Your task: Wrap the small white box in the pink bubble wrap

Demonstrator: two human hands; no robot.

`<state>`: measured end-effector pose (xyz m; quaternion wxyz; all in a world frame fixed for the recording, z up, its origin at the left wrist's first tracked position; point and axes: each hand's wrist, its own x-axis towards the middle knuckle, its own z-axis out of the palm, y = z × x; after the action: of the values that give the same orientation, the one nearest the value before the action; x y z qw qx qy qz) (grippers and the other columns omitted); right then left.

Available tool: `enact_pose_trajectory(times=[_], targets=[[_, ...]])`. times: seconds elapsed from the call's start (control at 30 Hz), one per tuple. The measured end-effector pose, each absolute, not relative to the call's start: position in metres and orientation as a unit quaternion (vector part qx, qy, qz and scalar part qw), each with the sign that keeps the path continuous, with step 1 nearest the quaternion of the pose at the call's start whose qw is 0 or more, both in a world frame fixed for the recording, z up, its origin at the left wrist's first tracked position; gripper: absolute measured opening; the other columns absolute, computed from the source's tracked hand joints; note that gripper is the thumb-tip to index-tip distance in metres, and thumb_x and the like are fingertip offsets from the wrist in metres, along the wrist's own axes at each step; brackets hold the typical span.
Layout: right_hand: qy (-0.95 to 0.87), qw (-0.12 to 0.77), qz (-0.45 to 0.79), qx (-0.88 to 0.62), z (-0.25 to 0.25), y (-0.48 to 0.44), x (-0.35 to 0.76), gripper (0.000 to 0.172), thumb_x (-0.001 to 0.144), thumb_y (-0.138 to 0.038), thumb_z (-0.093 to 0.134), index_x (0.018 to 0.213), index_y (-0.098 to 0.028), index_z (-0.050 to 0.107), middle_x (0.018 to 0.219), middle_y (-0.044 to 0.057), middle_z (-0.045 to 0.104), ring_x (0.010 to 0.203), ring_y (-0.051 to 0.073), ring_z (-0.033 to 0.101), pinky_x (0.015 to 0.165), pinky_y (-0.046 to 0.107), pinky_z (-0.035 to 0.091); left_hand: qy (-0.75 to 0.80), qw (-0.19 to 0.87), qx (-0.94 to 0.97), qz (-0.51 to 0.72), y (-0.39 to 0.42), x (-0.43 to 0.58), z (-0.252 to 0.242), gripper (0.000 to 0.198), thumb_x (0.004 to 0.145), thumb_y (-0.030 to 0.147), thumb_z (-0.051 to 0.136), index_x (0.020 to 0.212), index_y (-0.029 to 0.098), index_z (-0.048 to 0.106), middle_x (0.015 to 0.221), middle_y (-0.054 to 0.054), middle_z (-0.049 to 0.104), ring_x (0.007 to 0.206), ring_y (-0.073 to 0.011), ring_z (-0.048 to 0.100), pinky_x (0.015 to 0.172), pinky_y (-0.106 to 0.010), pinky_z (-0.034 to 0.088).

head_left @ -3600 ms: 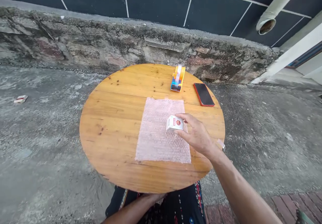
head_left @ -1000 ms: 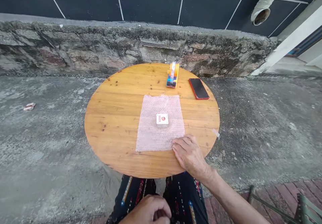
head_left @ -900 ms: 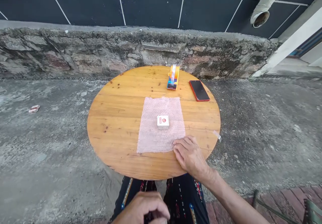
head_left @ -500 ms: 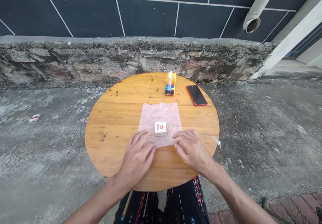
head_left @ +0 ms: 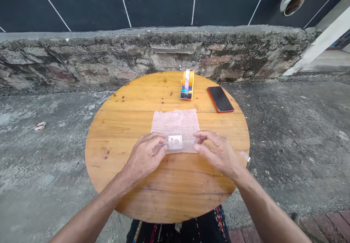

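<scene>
A pinkish sheet of bubble wrap (head_left: 176, 121) lies on the round wooden table, its near edge lifted and folded over the front of a small white box (head_left: 175, 138). The box has red print and is partly covered by the clear fold. At the left end of that fold, my left hand (head_left: 146, 150) pinches the wrap between thumb and fingers. My right hand (head_left: 213, 148) grips the fold's other end in the same way, to the right of the box.
Toward the table's far edge stands a yellow and blue tape dispenser (head_left: 187, 84). A red-cased phone (head_left: 220, 99) lies to its right. A short strip of clear tape (head_left: 245, 156) hangs at the right rim of the wooden table (head_left: 164, 188). Beyond is a stone wall base (head_left: 123, 61).
Both hands have closed on the near edge of the bubble wrap and raised it over the front of the box. The camera view has shifted, tilting down.
</scene>
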<state>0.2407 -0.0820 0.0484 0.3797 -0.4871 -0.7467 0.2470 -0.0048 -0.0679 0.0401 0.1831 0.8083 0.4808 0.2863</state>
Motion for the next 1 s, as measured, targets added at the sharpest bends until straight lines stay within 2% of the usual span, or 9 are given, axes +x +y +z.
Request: enact_pose_trajectory(times=[0.1, 0.2, 0.27, 0.4, 0.57, 1.0], targets=[[-0.709, 0.408, 0.288, -0.498, 0.06, -0.066, 0.25, 0.02, 0.09, -0.035, 0.054, 0.103, -0.022, 0.062, 0.097, 0.002, 0.069, 0.091, 0.017, 0.064, 0.081, 0.033, 0.05, 0.451, 0.172, 0.822, 0.302, -0.075, -0.006, 0.04, 0.011, 0.086, 0.016, 0.053, 0.086, 0.021, 0.063, 0.104, -0.003, 0.067, 0.099, -0.0194, 0.061, 0.086, -0.036, 0.046], [-0.763, 0.352, 0.283, -0.463, 0.066, -0.045, 0.245, 0.023, 0.084, -0.029, 0.062, 0.106, -0.02, 0.061, 0.101, 0.004, 0.069, 0.094, 0.017, 0.063, 0.086, 0.034, 0.05, 0.418, 0.139, 0.84, 0.317, -0.089, -0.005, 0.038, 0.011, 0.085, 0.011, 0.053, 0.083, 0.019, 0.062, 0.107, -0.005, 0.065, 0.101, -0.0197, 0.059, 0.09, -0.039, 0.044], [-0.819, 0.279, 0.279, -0.416, 0.064, -0.035, 0.235, 0.034, 0.08, -0.027, 0.067, 0.113, -0.02, 0.059, 0.111, 0.006, 0.066, 0.103, 0.019, 0.061, 0.091, 0.037, 0.048, 0.409, 0.116, 0.844, 0.328, -0.099, -0.004, 0.035, 0.012, 0.084, 0.008, 0.055, 0.083, 0.018, 0.061, 0.11, -0.006, 0.064, 0.102, -0.0202, 0.058, 0.095, -0.043, 0.042], [-0.893, 0.168, 0.228, -0.351, 0.051, -0.034, 0.213, 0.065, 0.072, -0.031, 0.073, 0.131, -0.021, 0.047, 0.135, 0.01, 0.053, 0.124, 0.026, 0.047, 0.102, 0.045, 0.039, 0.409, 0.101, 0.839, 0.344, -0.11, -0.005, 0.027, 0.015, 0.083, 0.005, 0.057, 0.087, 0.018, 0.062, 0.111, -0.008, 0.063, 0.105, -0.02, 0.057, 0.1, -0.047, 0.039], [-0.897, 0.151, 0.166, -0.382, 0.038, -0.039, 0.203, 0.06, 0.078, -0.015, 0.059, 0.135, -0.019, 0.042, 0.123, 0.01, 0.061, 0.112, 0.025, 0.055, 0.096, 0.042, 0.04, 0.405, 0.117, 0.837, 0.35, -0.111, -0.008, 0.023, 0.014, 0.084, 0.005, 0.056, 0.085, 0.019, 0.061, 0.104, -0.006, 0.066, 0.098, -0.0172, 0.061, 0.101, -0.047, 0.039], [-0.887, 0.145, 0.147, -0.413, 0.034, -0.034, 0.201, 0.059, 0.077, -0.015, 0.059, 0.134, -0.017, 0.044, 0.122, 0.01, 0.062, 0.109, 0.026, 0.056, 0.094, 0.043, 0.04, 0.398, 0.137, 0.835, 0.353, -0.116, -0.007, 0.025, 0.013, 0.085, 0.006, 0.054, 0.083, 0.018, 0.059, 0.097, -0.003, 0.067, 0.091, -0.0142, 0.063, 0.101, -0.044, 0.039]])
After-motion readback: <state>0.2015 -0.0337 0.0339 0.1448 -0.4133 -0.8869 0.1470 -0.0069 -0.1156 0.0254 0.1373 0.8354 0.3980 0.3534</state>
